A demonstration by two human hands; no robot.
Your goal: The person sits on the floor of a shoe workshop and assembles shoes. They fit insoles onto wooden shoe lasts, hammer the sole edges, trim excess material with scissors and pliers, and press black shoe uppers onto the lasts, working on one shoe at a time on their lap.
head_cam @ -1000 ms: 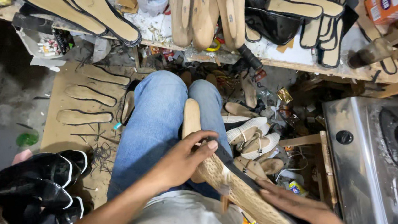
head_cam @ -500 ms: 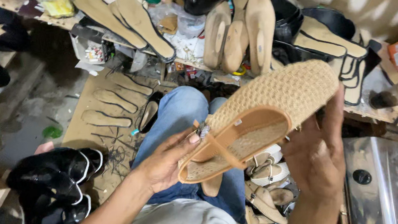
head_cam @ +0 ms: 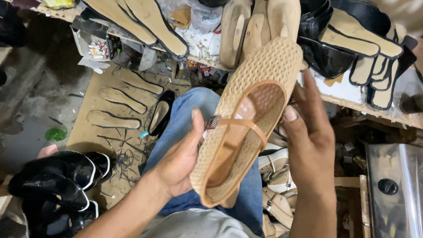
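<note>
Here the left hand (head_cam: 181, 157) cups the tan woven shoe (head_cam: 252, 115) from its left side, thumb raised; the right hand (head_cam: 308, 131) grips its right edge, fingers upright.

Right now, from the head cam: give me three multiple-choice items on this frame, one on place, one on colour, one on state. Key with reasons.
1. Where is the woven shoe?
A. On the floor
B. Held up between both hands, over the lap
C. On the bench

2. What colour is the strap across its opening?
A. Tan-brown
B. Black
C. White

3. How does the left hand meet the shoe?
A. Apart from it
B. Flat under the sole
C. Gripping its edge, thumb up along the side

Key: B, the left hand and right hand flank it above the jeans; A, the strap matches the lining; C, the thumb lies against the shoe's side.
</note>
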